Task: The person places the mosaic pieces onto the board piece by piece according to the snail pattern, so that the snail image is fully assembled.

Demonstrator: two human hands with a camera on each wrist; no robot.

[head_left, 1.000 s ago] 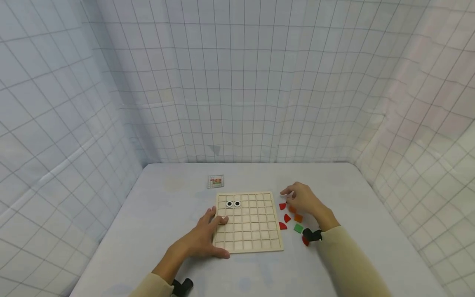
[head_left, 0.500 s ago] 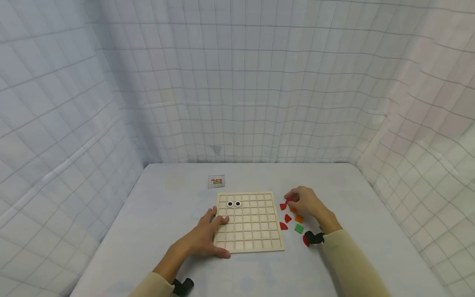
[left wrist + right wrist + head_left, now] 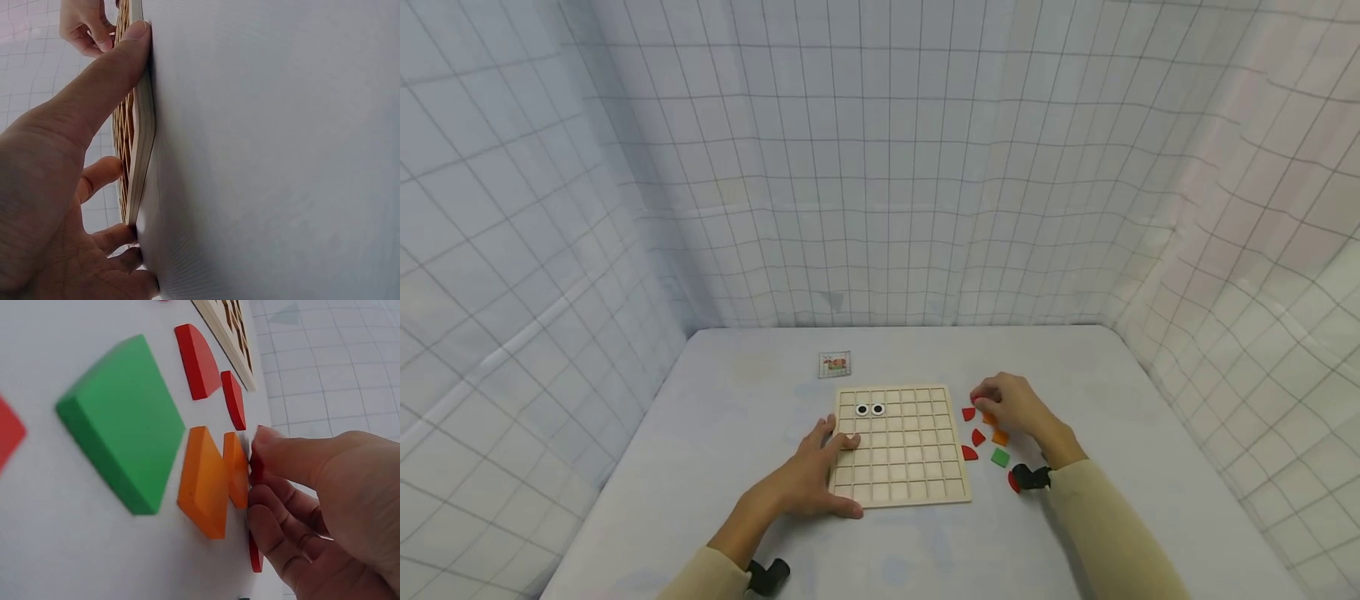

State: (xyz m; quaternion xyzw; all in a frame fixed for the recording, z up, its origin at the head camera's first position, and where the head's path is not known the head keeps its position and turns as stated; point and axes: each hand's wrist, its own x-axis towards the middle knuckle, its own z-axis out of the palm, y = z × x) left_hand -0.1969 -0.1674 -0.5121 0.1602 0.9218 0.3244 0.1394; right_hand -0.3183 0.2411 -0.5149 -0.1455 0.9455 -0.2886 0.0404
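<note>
A square wooden grid board (image 3: 917,454) lies on the table, with two white discs with black centres (image 3: 878,409) in its upper left cells. My left hand (image 3: 805,479) rests spread at the board's left side. Its thumb touches the near edge, and the index finger lies over the cells. Right of the board, my right hand (image 3: 1013,408) pinches a small red piece (image 3: 256,464) between thumb and fingers; its full shape is hidden. Close by lie orange pieces (image 3: 205,484), a green piece (image 3: 128,425) and red rounded wedges (image 3: 199,362).
Beyond the board lies a small picture card (image 3: 835,364) with a coloured figure on a grid. Another red piece (image 3: 1014,482) sits partly under the right wrist's black camera (image 3: 1032,477). White gridded curtains (image 3: 865,208) stand behind and beside the table.
My right hand has lowered to the pieces, its fingers closing on a red piece and drawing it up slightly. The left hand and board stay in place.
</note>
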